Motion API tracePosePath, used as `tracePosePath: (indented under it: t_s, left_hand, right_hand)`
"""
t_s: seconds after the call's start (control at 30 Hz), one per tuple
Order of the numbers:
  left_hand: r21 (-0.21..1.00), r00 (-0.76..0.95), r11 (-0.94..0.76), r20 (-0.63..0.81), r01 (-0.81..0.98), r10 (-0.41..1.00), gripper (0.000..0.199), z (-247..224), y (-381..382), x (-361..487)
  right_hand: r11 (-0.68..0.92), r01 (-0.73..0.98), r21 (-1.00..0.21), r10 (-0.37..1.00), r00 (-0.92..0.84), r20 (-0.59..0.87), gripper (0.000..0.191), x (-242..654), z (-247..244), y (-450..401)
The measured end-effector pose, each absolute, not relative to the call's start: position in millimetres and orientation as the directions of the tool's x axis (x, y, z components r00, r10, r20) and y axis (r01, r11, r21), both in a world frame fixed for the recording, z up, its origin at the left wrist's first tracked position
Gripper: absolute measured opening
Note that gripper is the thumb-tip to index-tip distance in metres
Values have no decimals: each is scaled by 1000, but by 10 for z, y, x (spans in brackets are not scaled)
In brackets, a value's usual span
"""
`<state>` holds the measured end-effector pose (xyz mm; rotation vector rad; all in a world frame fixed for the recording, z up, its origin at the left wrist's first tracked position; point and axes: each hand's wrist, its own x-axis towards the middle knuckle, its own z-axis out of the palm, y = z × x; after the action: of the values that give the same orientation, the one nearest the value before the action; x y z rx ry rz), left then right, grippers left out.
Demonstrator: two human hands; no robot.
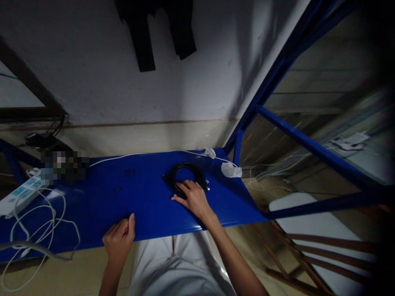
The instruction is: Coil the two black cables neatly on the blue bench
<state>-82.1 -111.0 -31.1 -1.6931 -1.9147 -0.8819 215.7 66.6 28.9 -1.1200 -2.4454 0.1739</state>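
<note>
A coiled black cable [187, 165] lies on the blue tabletop [148, 193], its plug ends showing at the left and right of the ring. My right hand [195, 199] is over the near side of the coil, fingers across it and thumb toward the left, gripping it. Part of the cable is hidden under that hand. My left hand [119, 235] is closed in a fist, thumb uppermost, at the table's front edge. Nothing shows in it, and it is apart from the cable.
At the left are a white power strip [21, 195], tangled white cords [52, 213] and a pixelated patch. A thin white wire [132, 155] runs along the back. Crumpled white pieces [231, 169] lie at the back right. Blue frame bars and a chair [311, 222] stand right.
</note>
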Motion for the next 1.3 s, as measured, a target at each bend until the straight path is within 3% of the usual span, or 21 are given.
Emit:
tracePosePath:
  t_s: [0.13,0.33,0.47,0.53,0.83,1.3]
  left_hand:
    - [173,-153,43,697,984,701,48,-297,-1112,-812]
    - [214,-179,44,666,976,724,47,-300,-1137,-819]
    - [200,-168,41,671,979,722,48,-283,-1147,-826]
    - [186,-159,40,682,982,714,49,-267,-1144,-824]
    - [192,-153,27,680,981,717,46,-261,-1132,-814]
    - [238,-201,48,675,970,710,48,-280,-1119,-801]
  right_hand:
    - [672,688,-274,732,-562,385,51,2423,229,770]
    - [671,678,-299,733,-546,406,67,2816,329,816]
    - [689,642,-337,722,-567,398,33,2971,365,784]
    - [697,621,-359,716,-568,406,26,2996,337,774]
    - [708,607,-361,704,-562,435,21,2944,269,905]
    - [682,637,-360,706,-443,553,31,2881,337,1064]
